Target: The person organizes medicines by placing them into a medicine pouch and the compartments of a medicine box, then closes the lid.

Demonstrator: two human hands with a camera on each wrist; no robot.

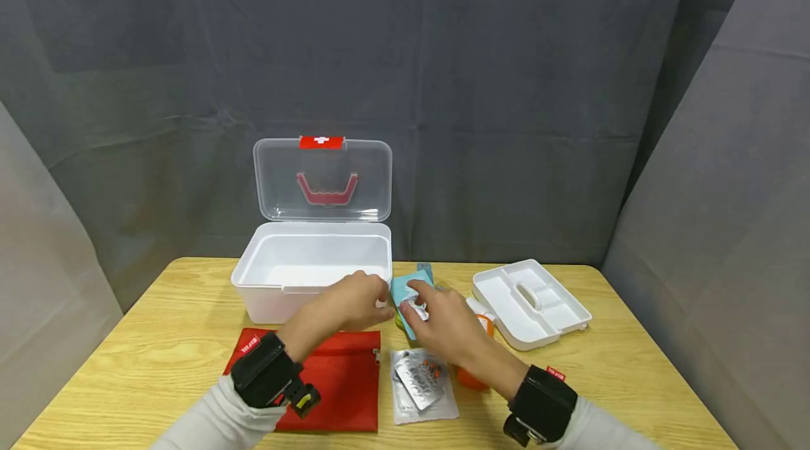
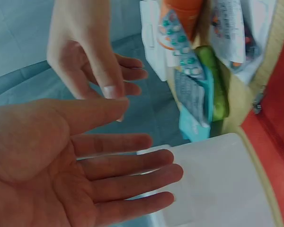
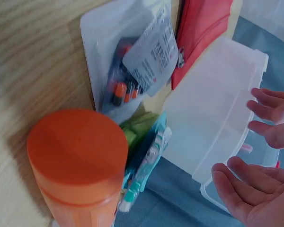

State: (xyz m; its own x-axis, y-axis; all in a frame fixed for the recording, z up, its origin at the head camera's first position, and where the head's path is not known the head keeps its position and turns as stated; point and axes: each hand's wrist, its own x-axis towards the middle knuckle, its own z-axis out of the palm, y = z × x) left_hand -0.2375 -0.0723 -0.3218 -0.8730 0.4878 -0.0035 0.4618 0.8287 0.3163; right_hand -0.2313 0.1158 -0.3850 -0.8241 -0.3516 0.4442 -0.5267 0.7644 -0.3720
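Note:
My left hand is beside the front right corner of the white first-aid box, whose clear lid stands raised. In the left wrist view its fingers are extended and the palm is bare. My right hand is just to the right, fingers loosely bent around nothing. In the head view it overlaps a light-blue packet. A blister pack with green capsules lies against that packet, with a green packet alongside. Near the right wrist stands an orange bottle, partly hidden by the arm in the head view.
A red zip pouch lies in front of the box. Right of it is a clear bag with a silver blister pack and capsules. The white compartment tray rests at the right of the table. Grey cloth hangs behind.

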